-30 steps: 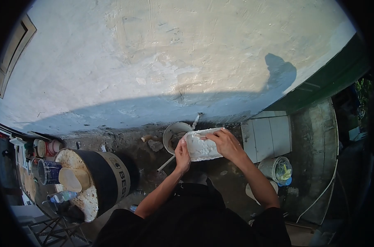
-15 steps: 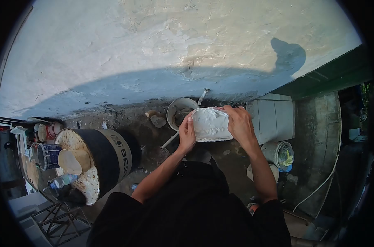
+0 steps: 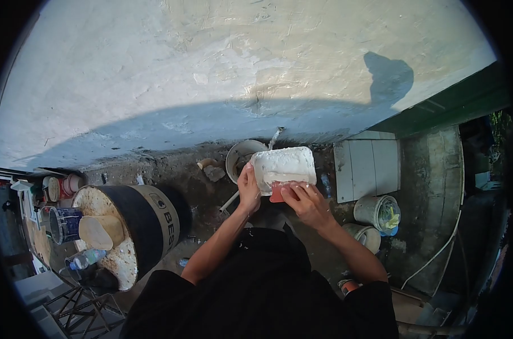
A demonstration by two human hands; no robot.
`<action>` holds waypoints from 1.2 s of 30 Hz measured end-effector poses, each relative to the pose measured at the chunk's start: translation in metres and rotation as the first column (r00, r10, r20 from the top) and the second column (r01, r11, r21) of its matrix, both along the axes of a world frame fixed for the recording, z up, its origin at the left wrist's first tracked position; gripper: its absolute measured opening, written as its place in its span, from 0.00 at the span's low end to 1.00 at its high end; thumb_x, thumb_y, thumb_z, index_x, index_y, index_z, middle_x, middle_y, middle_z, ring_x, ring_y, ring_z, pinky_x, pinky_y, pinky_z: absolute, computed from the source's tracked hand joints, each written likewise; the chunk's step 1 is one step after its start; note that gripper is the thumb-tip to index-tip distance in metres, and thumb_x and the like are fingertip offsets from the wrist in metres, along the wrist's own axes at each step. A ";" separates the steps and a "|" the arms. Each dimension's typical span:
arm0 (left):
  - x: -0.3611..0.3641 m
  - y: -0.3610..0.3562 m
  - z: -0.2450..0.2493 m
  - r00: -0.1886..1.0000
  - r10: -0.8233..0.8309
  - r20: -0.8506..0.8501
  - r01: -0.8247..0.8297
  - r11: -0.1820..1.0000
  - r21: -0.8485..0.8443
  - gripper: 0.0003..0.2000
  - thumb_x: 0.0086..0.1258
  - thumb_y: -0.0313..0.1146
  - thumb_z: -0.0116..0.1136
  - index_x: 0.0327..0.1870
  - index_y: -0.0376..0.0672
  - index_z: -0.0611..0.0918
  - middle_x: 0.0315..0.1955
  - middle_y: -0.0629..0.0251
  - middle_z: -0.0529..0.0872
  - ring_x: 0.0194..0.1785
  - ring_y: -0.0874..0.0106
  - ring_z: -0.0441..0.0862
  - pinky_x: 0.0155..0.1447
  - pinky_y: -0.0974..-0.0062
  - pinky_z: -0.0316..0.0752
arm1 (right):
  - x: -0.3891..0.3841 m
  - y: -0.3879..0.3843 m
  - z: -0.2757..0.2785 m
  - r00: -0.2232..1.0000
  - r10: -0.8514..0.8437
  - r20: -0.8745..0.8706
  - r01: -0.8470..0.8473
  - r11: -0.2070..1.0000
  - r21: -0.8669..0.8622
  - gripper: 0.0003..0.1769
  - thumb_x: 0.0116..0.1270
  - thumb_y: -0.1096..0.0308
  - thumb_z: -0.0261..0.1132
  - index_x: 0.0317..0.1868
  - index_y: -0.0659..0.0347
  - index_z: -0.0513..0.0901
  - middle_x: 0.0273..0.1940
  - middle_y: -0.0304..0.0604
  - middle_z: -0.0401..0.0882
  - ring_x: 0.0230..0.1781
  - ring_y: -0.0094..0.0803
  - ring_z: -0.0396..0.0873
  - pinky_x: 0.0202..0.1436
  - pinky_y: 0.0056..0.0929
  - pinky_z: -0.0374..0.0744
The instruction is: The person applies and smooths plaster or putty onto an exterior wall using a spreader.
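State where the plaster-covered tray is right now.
Head view, centre: the plaster-covered tray is held by the left hand gripping its left edge, the right hand holding a red object at its lower edge, right of the bucket by the wall.

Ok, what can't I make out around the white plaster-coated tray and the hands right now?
Head view only:
Red flat tool: mostly covered by the right hand; its shape and far end are hidden.
Round grey bucket behind the white plaster-coated rectangular tray: contents blocked by the tray and the left hand.
Black drum: lettering curves out of sight after "BES".
Small pale bucket on the right: yellowish contents too small to identify.
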State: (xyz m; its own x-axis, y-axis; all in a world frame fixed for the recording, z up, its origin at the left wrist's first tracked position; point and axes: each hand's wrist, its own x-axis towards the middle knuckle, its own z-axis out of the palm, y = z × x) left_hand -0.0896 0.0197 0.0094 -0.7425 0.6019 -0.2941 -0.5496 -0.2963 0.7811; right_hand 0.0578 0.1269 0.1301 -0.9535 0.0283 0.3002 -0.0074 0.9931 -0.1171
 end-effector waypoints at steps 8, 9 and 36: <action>-0.013 0.006 -0.001 0.996 0.030 0.089 -0.032 0.999 0.014 0.19 0.85 0.44 0.40 0.51 0.38 0.80 0.42 0.69 0.84 0.43 0.81 0.80 0.49 0.77 0.76 | 0.010 -0.002 0.003 0.994 0.086 0.070 -0.093 0.991 0.092 0.16 0.63 0.68 0.61 0.51 0.63 0.80 0.47 0.51 0.83 0.43 0.42 0.81 0.51 0.37 0.82; -0.014 0.006 0.003 0.995 0.039 0.091 -0.040 0.999 0.004 0.19 0.85 0.44 0.40 0.51 0.38 0.80 0.42 0.69 0.84 0.43 0.80 0.80 0.49 0.77 0.77 | 0.011 0.000 0.005 0.993 0.094 0.069 -0.101 0.990 0.096 0.16 0.63 0.68 0.61 0.50 0.63 0.80 0.47 0.51 0.83 0.43 0.42 0.81 0.52 0.37 0.81; -0.021 0.013 -0.009 0.999 0.008 0.050 -0.006 0.999 -0.037 0.20 0.85 0.45 0.39 0.51 0.37 0.79 0.40 0.69 0.84 0.42 0.80 0.80 0.48 0.78 0.77 | 0.031 0.061 0.041 0.973 0.180 0.146 -0.200 0.971 0.129 0.14 0.60 0.70 0.63 0.47 0.58 0.83 0.45 0.40 0.84 0.42 0.35 0.81 0.49 0.35 0.80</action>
State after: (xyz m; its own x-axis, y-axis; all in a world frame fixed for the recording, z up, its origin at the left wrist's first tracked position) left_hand -0.1104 0.0325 0.0007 -0.7303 0.5850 -0.3528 -0.5865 -0.2721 0.7629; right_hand 0.0888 0.1877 0.1708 -0.9686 -0.1911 0.1593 -0.1916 0.9814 0.0127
